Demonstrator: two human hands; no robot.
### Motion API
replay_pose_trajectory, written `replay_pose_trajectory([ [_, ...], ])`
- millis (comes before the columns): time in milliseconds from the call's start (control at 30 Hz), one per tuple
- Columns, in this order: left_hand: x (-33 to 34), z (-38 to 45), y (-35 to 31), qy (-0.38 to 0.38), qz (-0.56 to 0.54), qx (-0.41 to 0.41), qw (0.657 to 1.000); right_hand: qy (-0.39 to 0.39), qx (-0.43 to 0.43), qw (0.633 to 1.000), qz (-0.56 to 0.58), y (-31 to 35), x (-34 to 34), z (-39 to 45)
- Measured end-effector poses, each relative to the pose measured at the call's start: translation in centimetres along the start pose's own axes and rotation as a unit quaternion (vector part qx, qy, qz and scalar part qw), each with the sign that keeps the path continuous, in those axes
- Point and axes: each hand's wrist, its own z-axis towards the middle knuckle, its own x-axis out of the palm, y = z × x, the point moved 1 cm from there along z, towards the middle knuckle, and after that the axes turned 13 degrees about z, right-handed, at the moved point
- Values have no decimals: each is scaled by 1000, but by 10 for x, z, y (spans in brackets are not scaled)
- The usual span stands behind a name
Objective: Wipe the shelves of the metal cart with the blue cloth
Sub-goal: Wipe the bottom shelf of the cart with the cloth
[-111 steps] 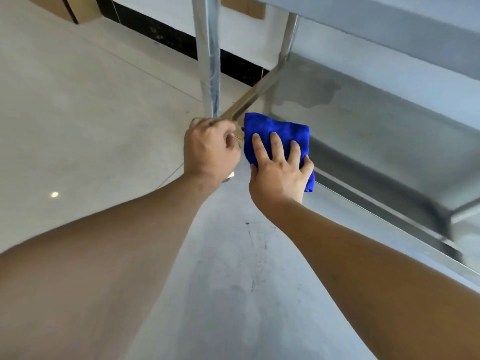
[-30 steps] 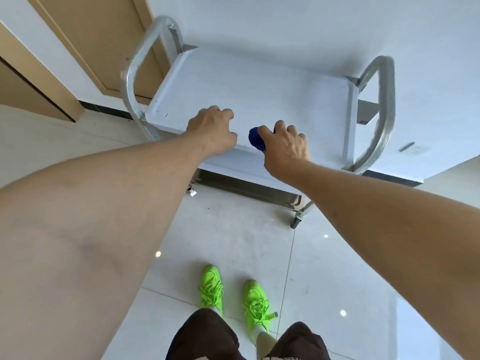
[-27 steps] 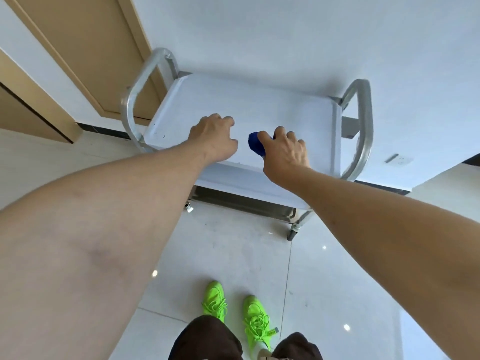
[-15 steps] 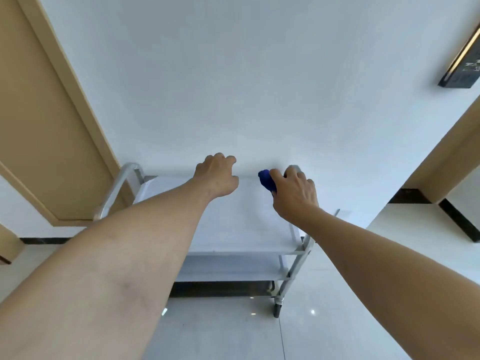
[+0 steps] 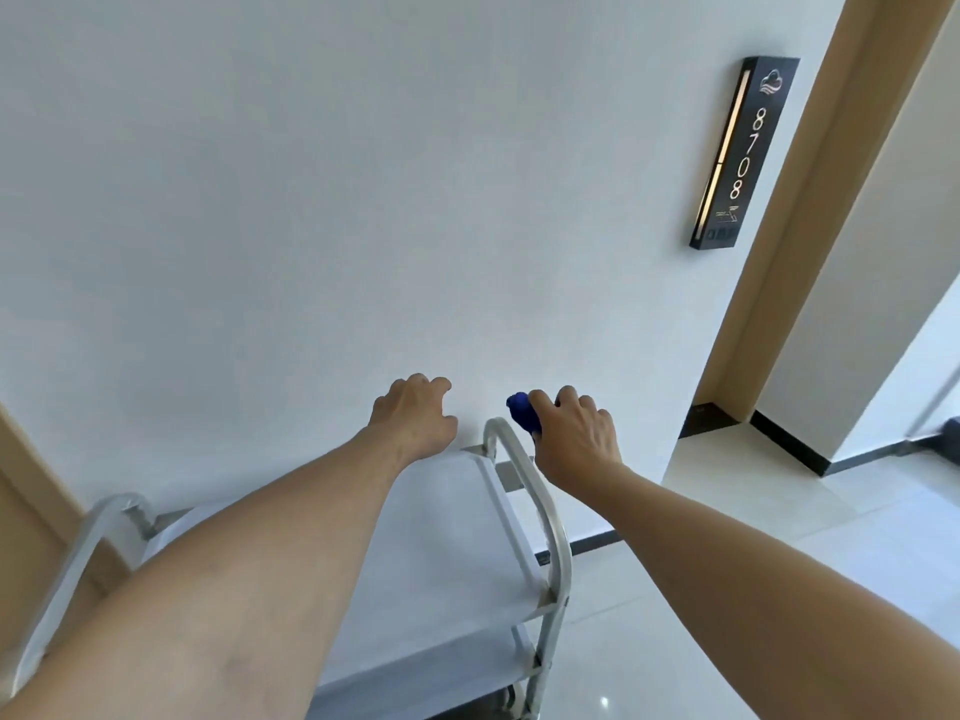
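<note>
The metal cart [image 5: 457,537] stands against a white wall, its top shelf and a lower shelf showing at the bottom of the view. A curved handle [image 5: 524,480] rises at its right end, another [image 5: 88,543] at its left. My right hand [image 5: 574,439] grips the bunched blue cloth [image 5: 522,412], held in the air above the right handle. My left hand [image 5: 415,415] hovers over the far edge of the top shelf with loosely curled fingers, holding nothing.
A black room sign [image 5: 740,153] reading 8708 hangs on the wall at the upper right, beside a tan door frame [image 5: 800,210]. Another tan frame [image 5: 31,501] stands at the left. Glossy pale floor tiles [image 5: 727,511] spread to the right of the cart.
The view has lifted from the lower shelf to above the cart and swung right. Both hands have risen off the top shelf, and the cloth is now bunched in my right hand.
</note>
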Motion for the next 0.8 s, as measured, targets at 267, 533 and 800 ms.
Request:
replay_pose_trajectory([
  [267,28,75,-15,22,-9,-29,999,62,1,998,9,-55,52,78],
  [533,77,119,-11,83,5,-87,993,94,-69,993,-1,-75,121,111],
  [800,129,125,-27,142,-3,-92,986,279,-78,957,4,-99,205,49],
])
